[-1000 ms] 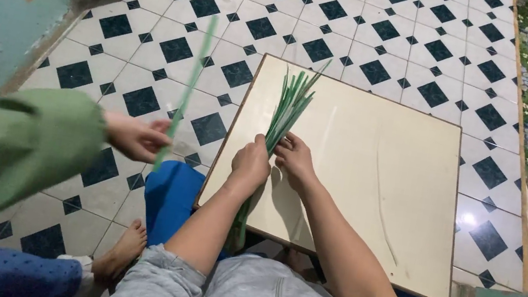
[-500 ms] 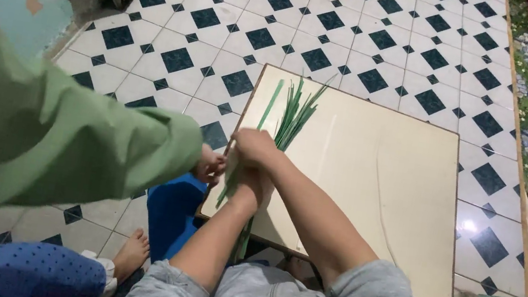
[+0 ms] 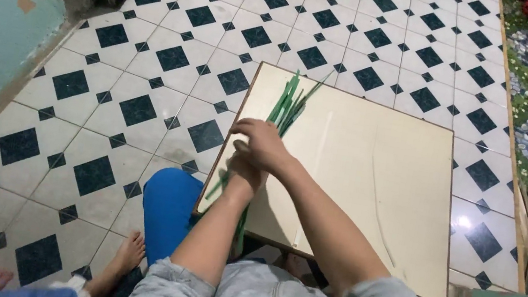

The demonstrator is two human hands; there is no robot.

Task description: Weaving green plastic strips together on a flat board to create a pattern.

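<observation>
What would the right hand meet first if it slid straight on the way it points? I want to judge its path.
The right hand points left across the green leaf strips; past them, probably the board's left edge, then the tiled floor.

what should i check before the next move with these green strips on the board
1. Strips gathered in one bunch: ok, the green strips fan out together from under the hands.
2. Hold on the bunch: ok, the right hand lies over the left hand on the strips.
3. Bunch resting on the board: ok at the far end; the near ends hang past the edge of the board.
4. Grip under the palms: cannot tell, the fingers are hidden.
5. Bare foot of another person near the blue stool: ok, apart from the board.
</observation>
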